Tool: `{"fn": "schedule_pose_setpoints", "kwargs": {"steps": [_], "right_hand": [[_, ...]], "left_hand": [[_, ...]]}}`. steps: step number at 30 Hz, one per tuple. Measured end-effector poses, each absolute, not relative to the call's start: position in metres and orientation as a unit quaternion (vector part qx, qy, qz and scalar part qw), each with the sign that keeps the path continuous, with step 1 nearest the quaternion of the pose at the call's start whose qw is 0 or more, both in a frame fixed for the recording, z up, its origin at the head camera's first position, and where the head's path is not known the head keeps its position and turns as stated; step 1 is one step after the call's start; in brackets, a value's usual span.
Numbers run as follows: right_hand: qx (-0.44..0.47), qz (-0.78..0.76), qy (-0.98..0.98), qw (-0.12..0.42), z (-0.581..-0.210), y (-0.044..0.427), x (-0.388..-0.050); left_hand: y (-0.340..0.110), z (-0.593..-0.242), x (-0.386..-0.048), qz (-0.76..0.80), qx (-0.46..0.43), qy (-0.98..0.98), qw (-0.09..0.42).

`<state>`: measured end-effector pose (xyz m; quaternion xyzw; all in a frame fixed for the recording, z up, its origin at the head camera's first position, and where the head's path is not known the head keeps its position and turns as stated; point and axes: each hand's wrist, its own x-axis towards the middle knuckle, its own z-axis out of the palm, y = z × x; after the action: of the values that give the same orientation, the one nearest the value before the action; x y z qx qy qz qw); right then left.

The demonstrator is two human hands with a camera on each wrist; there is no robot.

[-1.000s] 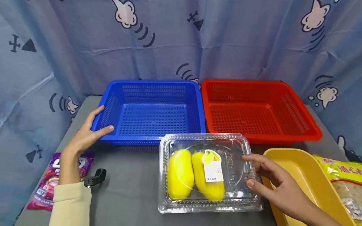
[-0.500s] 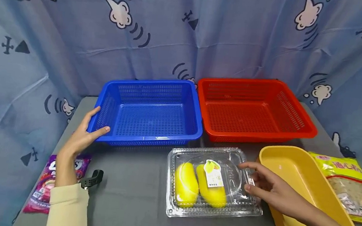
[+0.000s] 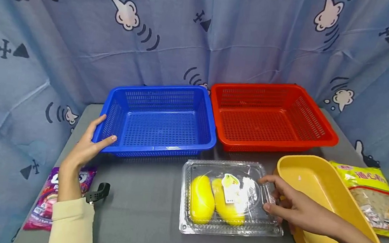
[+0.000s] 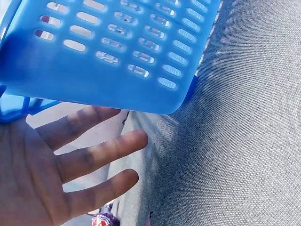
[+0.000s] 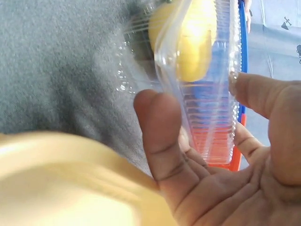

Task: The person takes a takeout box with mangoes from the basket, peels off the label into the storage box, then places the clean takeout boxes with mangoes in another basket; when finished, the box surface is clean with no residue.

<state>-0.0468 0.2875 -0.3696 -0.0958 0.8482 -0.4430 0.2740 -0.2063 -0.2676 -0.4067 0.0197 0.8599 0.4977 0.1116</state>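
Note:
A clear plastic clamshell box [image 3: 191, 228] with two yellow mangoes [image 3: 202, 200] and a white label lies at the front centre. My right hand [image 3: 298, 208] holds its right end, index finger over the lid and thumb at the near side. In the right wrist view the box end sits between thumb and fingers. My left hand [image 3: 84, 148] holds the left rim of a blue basket [image 3: 158, 147], thumb over the edge. Beneath the basket wall in the left wrist view, three fingers [image 4: 106, 157] spread out straight. The thumb is hidden there.
A red basket [image 3: 280, 145] stands beside the blue one. The yellow bin [image 3: 324, 196] is just right of the box, under my right forearm. Farther right lies a yellow food packet [image 3: 376, 201]. A purple snack bag [image 3: 44, 204] lies partly behind my left forearm. A blue patterned curtain [image 3: 171, 29] hangs behind.
The clamshell box has come down onto the grey table, shifting slightly right and toward me with my right hand. My left hand keeps its place at the blue basket.

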Motion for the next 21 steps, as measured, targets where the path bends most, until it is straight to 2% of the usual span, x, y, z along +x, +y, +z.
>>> {"fn": "schedule_pose_setpoints", "kwargs": {"steps": [8,10,12,14,17,19,21], "right_hand": [[-0.117,-0.45,0.834,0.296,-0.367,0.296,-0.051],[-0.113,-0.443,0.836,0.301,-0.362,0.299,-0.053],[-0.116,-0.422,0.852,0.288,-0.354,0.301,-0.057],[-0.123,-0.39,0.877,0.252,-0.344,0.303,-0.061],[-0.134,-0.332,0.92,0.162,-0.329,0.303,-0.069],[-0.148,-0.31,0.934,0.098,-0.323,0.301,-0.075],[-0.166,-0.306,0.936,0.047,-0.32,0.296,-0.082]], "left_hand": [[-0.266,-0.402,-0.208,0.472,0.036,0.876,0.096],[-0.263,-0.397,-0.206,0.46,0.035,0.884,0.075],[-0.257,-0.388,-0.202,0.448,0.028,0.893,0.031],[-0.248,-0.378,-0.197,0.439,0.029,0.897,-0.037],[-0.23,-0.364,-0.19,0.431,0.054,0.891,-0.131],[-0.215,-0.357,-0.186,0.434,0.096,0.881,-0.161],[-0.198,-0.352,-0.183,0.44,0.144,0.872,-0.16]]}}
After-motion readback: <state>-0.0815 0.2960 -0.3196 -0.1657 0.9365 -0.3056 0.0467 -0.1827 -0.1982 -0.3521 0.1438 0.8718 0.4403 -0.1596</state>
